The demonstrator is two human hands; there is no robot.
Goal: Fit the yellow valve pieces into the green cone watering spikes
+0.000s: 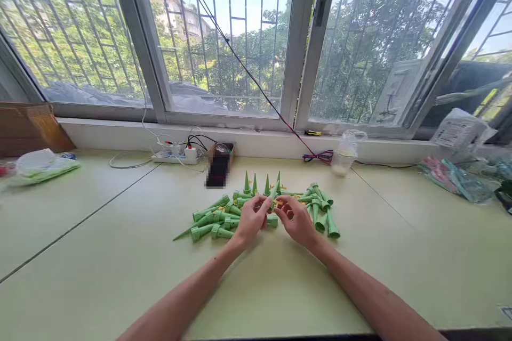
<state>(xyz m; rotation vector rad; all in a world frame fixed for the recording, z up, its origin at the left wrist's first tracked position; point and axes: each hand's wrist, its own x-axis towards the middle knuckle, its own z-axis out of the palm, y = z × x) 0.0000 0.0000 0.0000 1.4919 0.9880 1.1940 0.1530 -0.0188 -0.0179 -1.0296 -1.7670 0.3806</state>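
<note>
My left hand (250, 218) and my right hand (296, 222) meet over the middle of a pale green table (120, 256), fingers curled together. Between them they pinch a green cone spike (273, 203) with a small yellow part at its end. A heap of green cone spikes (212, 219) lies to the left of my hands, another heap (322, 206) to the right. A few spikes (256, 185) stand upright just behind my hands. Small yellow pieces (294, 198) lie scattered among them.
A white power strip (174, 156) with cables sits by the window sill, beside a dark blurred object (219, 170). A clear plastic cup (344, 155) stands at the back right. Plastic bags (456, 176) lie far right, a bag (40, 166) and cardboard box (28, 127) far left.
</note>
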